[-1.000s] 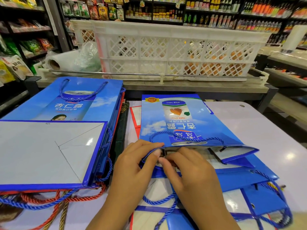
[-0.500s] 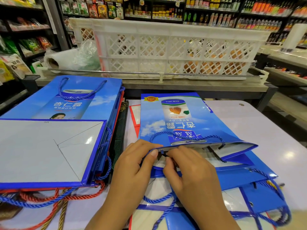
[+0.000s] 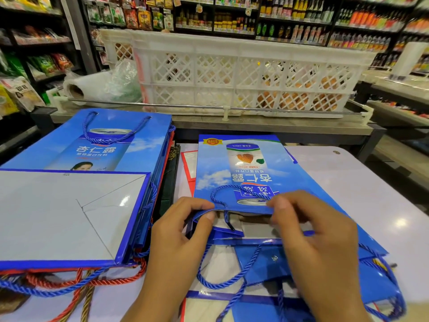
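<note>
Blue paper bag [image 3: 246, 173] lies flat on the white desk [image 3: 352, 182], directly beyond the two hands, with its open mouth turned to them. It is glossy, printed with sky, clouds, a drink can and white characters, which are seen upside down from here. One blue rope handle [image 3: 222, 192] lies in a curve on its upper face. The left hand [image 3: 176, 238] pinches the near rim of the mouth, and the right hand [image 3: 318, 238] pinches the upper rim beside it, so the mouth is a little parted and a pale inside shows. The right hand is slightly blurred.

Under both hands more flat blue bags [image 3: 262, 266] lie with loose blue cords; I cannot count them. To the left of the left hand is one tall stack of bags [image 3: 69, 217], with blue, red and gold cords hanging out at its near edge. Beyond the hands stands one white lattice crate [image 3: 243, 75] behind a metal rail [image 3: 185, 106], with one roll of plastic film [image 3: 92, 87] to its left. Store shelves [image 3: 290, 19] fill the background.
</note>
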`<action>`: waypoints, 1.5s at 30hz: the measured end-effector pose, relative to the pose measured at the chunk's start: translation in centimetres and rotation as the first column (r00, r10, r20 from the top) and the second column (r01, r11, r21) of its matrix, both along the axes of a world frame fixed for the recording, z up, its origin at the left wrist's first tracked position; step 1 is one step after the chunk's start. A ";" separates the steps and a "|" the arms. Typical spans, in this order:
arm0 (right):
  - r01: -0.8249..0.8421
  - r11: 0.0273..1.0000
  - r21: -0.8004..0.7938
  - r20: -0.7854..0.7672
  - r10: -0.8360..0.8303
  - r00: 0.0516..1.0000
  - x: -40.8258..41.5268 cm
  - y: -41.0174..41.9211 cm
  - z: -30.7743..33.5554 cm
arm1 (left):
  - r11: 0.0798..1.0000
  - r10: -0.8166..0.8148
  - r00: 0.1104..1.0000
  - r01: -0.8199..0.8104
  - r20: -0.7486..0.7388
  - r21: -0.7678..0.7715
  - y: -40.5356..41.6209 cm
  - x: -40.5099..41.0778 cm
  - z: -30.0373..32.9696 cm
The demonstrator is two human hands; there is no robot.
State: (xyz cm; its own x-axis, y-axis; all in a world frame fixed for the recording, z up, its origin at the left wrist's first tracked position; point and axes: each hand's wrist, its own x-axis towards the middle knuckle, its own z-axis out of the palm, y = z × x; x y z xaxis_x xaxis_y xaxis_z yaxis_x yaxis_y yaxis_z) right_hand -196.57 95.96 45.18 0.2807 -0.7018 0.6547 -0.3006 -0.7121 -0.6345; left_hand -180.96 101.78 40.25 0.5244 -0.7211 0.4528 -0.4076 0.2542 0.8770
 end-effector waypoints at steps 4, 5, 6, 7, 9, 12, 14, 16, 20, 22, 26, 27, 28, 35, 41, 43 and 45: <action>-0.024 0.934 0.358 -0.251 0.121 0.960 1.1 -3.0 2.5 | 1.000 0.015 0.999 -0.014 0.044 -0.026 -0.1 0.2 0.0; -0.015 0.895 0.446 -0.359 0.195 0.913 1.8 -3.9 2.5 | 1.000 0.018 0.999 -0.017 0.046 -0.023 -0.1 0.2 0.0; -0.014 0.863 0.504 -0.441 0.272 0.855 2.5 -4.5 2.3 | 1.000 0.017 0.999 -0.016 0.047 -0.018 -0.1 0.2 0.1; -0.024 0.843 0.538 -0.486 0.333 0.808 3.2 -4.8 2.1 | 1.000 0.013 0.999 -0.013 0.048 -0.010 -0.1 0.1 0.1; -0.067 0.814 0.577 -0.480 0.404 0.779 4.0 -5.2 1.7 | 1.000 0.006 0.999 -0.007 0.045 0.004 -0.1 0.1 0.1; -0.119 0.768 0.630 -0.408 0.456 0.791 4.4 -5.5 1.3 | 1.000 0.011 0.998 -0.012 0.055 0.011 -0.2 0.2 0.0; -0.120 0.752 0.648 -0.377 0.454 0.807 4.4 -5.6 1.0 | 1.000 0.013 0.998 -0.014 0.066 0.018 -0.2 0.2 0.1; -0.108 0.758 0.644 -0.359 0.424 0.831 4.3 -5.6 0.5 | 1.000 0.014 0.998 -0.016 0.064 0.022 -0.2 0.2 0.0; -0.100 0.739 0.667 -0.287 0.378 0.880 4.3 -5.6 0.2 | 1.000 0.013 0.997 -0.015 0.078 0.020 -0.2 0.2 -0.1; -0.097 0.750 0.654 -0.306 0.380 0.873 4.4 -5.6 0.2 | 1.000 0.013 0.996 -0.015 0.087 0.022 -0.2 0.2 -0.1; -0.094 0.760 0.643 -0.314 0.374 0.873 4.4 -5.5 0.0 | 1.000 0.008 0.996 -0.011 0.084 0.028 -0.2 0.1 -0.1; -0.093 0.758 0.645 -0.315 0.374 0.872 4.4 -5.5 0.0 | 0.999 0.009 0.997 -0.012 0.083 0.032 -0.2 0.2 -0.1; -0.093 0.756 0.648 -0.317 0.378 0.870 4.3 -5.5 0.1 | 0.999 0.010 0.997 -0.013 0.081 0.035 -0.2 0.2 -0.2; -0.111 0.746 0.657 -0.320 0.410 0.854 4.0 -5.4 0.1 | 0.999 0.023 0.997 -0.025 0.077 0.027 -0.3 0.2 -0.2; -0.159 0.808 0.568 -0.188 0.315 0.930 4.1 -4.9 0.0 | 1.000 0.029 0.996 -0.029 0.081 0.001 -0.3 0.1 0.0; -0.114 0.925 0.362 -0.154 0.180 0.972 3.4 -3.8 0.4 | 1.000 0.024 0.998 -0.024 0.059 -0.004 -0.3 0.1 0.0; -0.067 0.992 0.102 -0.107 0.078 0.991 2.2 -2.1 0.6 | 1.000 0.023 0.999 -0.023 0.044 -0.007 -0.3 0.2 -0.1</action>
